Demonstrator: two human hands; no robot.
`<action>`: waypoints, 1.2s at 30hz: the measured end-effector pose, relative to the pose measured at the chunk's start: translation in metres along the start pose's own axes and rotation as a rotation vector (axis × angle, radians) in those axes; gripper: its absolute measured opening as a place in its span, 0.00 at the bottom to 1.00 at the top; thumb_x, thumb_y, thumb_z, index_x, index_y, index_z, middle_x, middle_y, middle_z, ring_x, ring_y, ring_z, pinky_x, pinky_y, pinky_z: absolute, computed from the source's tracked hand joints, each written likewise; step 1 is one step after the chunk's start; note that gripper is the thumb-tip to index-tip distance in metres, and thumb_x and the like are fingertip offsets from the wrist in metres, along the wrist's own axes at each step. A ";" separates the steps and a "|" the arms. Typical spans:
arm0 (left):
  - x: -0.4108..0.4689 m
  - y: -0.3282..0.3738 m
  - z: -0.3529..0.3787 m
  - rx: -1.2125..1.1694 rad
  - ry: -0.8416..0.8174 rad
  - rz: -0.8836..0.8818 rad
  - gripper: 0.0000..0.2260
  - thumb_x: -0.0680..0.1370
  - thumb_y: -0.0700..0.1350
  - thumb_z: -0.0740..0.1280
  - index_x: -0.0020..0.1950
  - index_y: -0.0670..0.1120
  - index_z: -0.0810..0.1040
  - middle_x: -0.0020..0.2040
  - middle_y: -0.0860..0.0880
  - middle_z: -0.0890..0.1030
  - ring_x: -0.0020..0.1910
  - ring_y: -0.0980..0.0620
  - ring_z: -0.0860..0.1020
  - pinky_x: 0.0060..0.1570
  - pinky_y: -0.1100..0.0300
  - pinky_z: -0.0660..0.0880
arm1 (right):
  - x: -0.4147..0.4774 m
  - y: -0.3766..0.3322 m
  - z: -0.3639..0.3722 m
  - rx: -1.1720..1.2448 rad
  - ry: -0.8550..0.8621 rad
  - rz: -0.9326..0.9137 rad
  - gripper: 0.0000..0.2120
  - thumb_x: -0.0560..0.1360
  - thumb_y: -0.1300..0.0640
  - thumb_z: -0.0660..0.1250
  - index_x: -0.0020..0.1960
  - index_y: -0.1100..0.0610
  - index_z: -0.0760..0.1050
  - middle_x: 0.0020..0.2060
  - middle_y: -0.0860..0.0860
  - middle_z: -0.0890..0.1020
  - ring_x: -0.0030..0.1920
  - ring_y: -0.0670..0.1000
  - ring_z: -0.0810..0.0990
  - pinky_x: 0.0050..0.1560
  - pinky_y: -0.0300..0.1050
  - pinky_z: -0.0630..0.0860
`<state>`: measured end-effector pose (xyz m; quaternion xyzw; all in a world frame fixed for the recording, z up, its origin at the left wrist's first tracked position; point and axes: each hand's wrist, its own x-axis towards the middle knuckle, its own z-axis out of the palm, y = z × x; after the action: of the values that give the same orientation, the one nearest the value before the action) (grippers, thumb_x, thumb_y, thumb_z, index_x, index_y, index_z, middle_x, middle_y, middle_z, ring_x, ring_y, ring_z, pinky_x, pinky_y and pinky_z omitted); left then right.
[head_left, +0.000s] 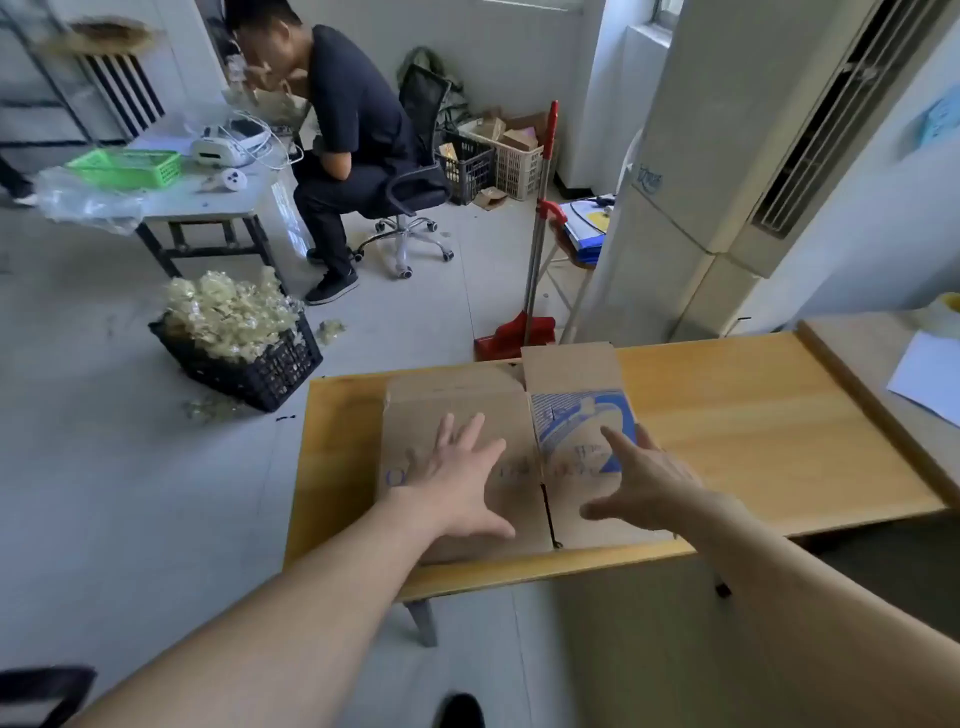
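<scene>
Left hand (462, 483) and right hand (644, 483), spread and empty, reach the box (467, 405); an uneven push may slide it off the table (753, 415).

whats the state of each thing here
flattened brown cardboard box: lies flat on the yellow wooden table
left hand: open, fingers spread over the box
right hand: open, over the box's blue print
black plastic crate: heaped full, on the floor
red dustpan: upright

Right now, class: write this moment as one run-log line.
scene: flattened cardboard box on wooden table | left hand: open, spread on its plain side | right hand: open, at its blue-printed side, contact unclear
</scene>
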<state>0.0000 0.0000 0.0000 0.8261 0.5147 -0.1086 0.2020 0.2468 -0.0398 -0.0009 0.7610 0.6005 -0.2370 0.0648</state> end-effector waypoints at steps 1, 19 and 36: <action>-0.003 -0.003 0.005 0.029 -0.030 -0.002 0.49 0.65 0.68 0.74 0.79 0.58 0.52 0.80 0.52 0.37 0.78 0.40 0.36 0.70 0.28 0.54 | 0.001 0.002 0.004 -0.010 -0.041 -0.007 0.62 0.56 0.27 0.74 0.78 0.37 0.41 0.80 0.51 0.44 0.68 0.62 0.71 0.59 0.52 0.77; -0.024 -0.024 0.069 -0.069 0.007 -0.337 0.45 0.67 0.58 0.76 0.75 0.59 0.52 0.77 0.53 0.36 0.76 0.36 0.39 0.63 0.35 0.67 | 0.004 0.033 0.053 -0.081 0.018 -0.062 0.50 0.59 0.41 0.76 0.72 0.36 0.50 0.73 0.49 0.48 0.51 0.58 0.75 0.44 0.49 0.79; -0.041 -0.024 0.018 -0.104 0.262 -0.292 0.38 0.70 0.70 0.67 0.76 0.57 0.64 0.81 0.54 0.51 0.79 0.47 0.46 0.73 0.38 0.51 | 0.004 0.066 0.016 0.096 0.282 -0.300 0.20 0.79 0.46 0.63 0.69 0.48 0.72 0.67 0.51 0.73 0.58 0.60 0.72 0.57 0.49 0.69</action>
<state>-0.0393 -0.0314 -0.0057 0.7381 0.6559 -0.0014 0.1579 0.3052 -0.0607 -0.0290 0.6911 0.6980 -0.1634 -0.0923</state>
